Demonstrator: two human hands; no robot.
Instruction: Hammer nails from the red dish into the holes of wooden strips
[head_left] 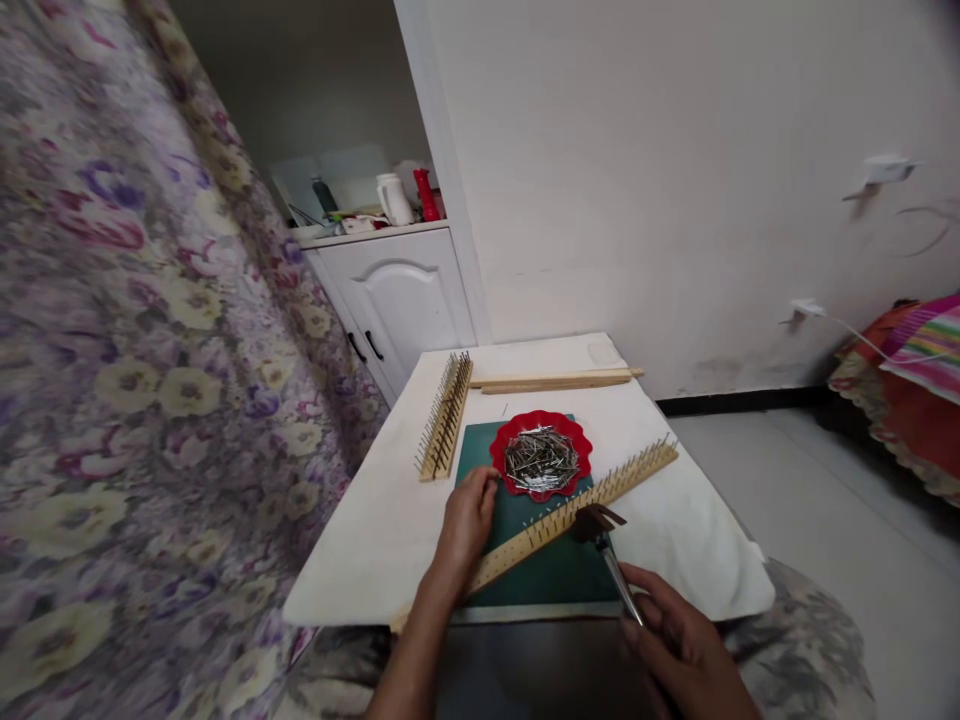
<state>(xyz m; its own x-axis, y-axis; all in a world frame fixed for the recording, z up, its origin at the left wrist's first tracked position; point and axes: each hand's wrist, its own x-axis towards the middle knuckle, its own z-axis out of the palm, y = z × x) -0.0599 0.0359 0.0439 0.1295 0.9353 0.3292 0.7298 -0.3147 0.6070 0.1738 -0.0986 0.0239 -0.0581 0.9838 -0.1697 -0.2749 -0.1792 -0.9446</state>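
The right hand [667, 630] is closed around the handle of a hammer [619, 575], whose head hangs at the near edge of a wooden strip [514, 550]; whether metal meets wood there cannot be told. The left hand [470, 512] has its fingers curled in beside the bowl, just past the strip, with the forearm crossing over the strip's lower end; whether a nail is pinched between those fingertips is too small to tell. The strip lies slantwise across a green mat [517, 590], its far end reaching beyond it to the right. From that end to around the middle, nails stand up out of the wood in close rows, so this stretch looks done. Nearer the left forearm the wood shows only small dark marks, and that part seems to be what is left; the bit under the arm is hidden. Behind the strip, a red scalloped bowl [498, 450] holds a large heap of loose nails [541, 460], so supply looks ample. Farther left on the white-covered table [375, 545] lies a board [438, 462] bristling with nails along its length, apparently finished. At the back, wooden lengths [555, 380] lie side by side, with no nails visible on them.
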